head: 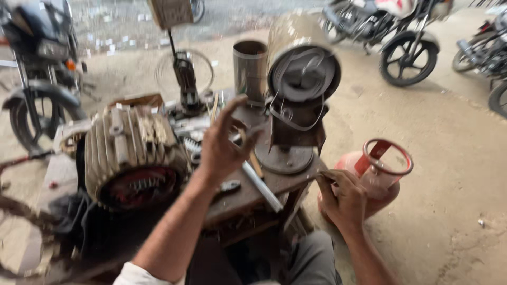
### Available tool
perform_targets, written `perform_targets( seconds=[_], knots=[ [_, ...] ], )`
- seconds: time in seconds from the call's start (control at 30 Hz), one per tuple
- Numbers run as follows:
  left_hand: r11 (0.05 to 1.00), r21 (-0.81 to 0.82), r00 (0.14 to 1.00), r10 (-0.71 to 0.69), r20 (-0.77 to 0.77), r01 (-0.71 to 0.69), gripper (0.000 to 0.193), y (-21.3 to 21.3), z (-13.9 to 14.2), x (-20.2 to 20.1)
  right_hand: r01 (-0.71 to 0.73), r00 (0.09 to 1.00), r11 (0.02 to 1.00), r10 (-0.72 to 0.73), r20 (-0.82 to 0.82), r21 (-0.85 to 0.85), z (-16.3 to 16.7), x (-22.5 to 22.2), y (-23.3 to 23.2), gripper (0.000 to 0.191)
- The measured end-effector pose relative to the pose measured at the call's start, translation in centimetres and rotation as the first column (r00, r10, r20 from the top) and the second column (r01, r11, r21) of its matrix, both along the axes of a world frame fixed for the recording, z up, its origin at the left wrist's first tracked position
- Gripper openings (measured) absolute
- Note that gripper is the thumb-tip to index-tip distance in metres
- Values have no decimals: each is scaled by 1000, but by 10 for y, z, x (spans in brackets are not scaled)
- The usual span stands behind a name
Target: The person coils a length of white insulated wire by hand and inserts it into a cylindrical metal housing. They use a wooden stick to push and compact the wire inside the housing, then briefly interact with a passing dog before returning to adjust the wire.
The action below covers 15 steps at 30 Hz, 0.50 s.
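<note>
Motorcycles: one [37, 79] at far left, one [401, 37] at upper right, a third [488, 58] cut off by the right edge; all parked well apart from the work.

Electric motor housing [132, 158]: ribbed, pale metal, lying on its side at the left of the tabletop [248, 198], red windings showing in its open end.

Winding machine [296, 100]: upright on a round base at the right end of the tabletop, drum-shaped head facing the camera, a metal cylinder [250, 68] just behind it.

Gas cylinder [377, 171]: red, on the floor just beside the tabletop.

Left hand [224, 145]: raised over the tabletop between housing and machine, fingers spread, holding nothing.

Right hand [343, 198]: at the tabletop's right edge, fingertips pinched on a thin strip or wire [320, 177]; blurred, kind uncertain.

Handling note: the pinch likely works best kept close to the edge, with the strip drawn steadily and the free hand bracing the machine.
</note>
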<state>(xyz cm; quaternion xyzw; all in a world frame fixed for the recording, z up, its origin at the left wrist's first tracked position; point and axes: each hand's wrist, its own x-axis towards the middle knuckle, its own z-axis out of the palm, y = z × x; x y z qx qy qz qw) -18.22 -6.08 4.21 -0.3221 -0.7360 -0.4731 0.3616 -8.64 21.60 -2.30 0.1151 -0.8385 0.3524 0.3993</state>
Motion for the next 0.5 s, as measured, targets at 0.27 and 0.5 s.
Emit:
perform_targets(
  seconds=[0.27, 0.5],
  knots=[
    [978, -111, 981, 186, 54, -179, 40, -76, -24, 36, -217, 943, 973, 190, 274, 74, -46, 8, -18, 17],
    [911, -395, 948, 221, 229, -117, 36, -67, -77, 60, -431, 870, 889, 363, 333, 157, -49, -5, -82, 17]
  ],
)
